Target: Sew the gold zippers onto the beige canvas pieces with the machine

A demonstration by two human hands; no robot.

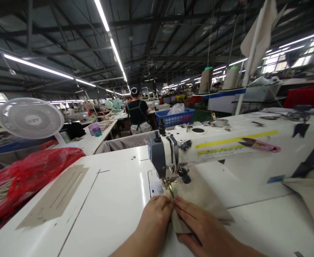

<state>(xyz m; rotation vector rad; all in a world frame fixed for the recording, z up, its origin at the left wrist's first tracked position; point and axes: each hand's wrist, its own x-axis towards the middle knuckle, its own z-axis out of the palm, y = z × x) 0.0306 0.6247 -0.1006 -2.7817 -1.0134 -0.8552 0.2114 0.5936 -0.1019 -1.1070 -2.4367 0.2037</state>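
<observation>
A piece of beige fabric (199,191) lies under the needle area of a white sewing machine (234,153), its larger part spread to the right of the presser foot (170,184). Just in front of the foot, my left hand (157,217) pinches the fabric's near edge with bent fingers. Close beside it, my right hand (199,221) has its fingers together and presses on the same fabric, with a folded strip running between the two hands. The fingertips almost meet by the foot, and the thumbs are partly hidden.
Thread snips (261,144) with pink handles rest on the machine arm. To the left are a cardboard-coloured template (55,196), a red plastic bag (34,175) and a white fan (30,117). A blue basket (174,117) and a seated person (137,110) are beyond. More fabric (312,200) lies right.
</observation>
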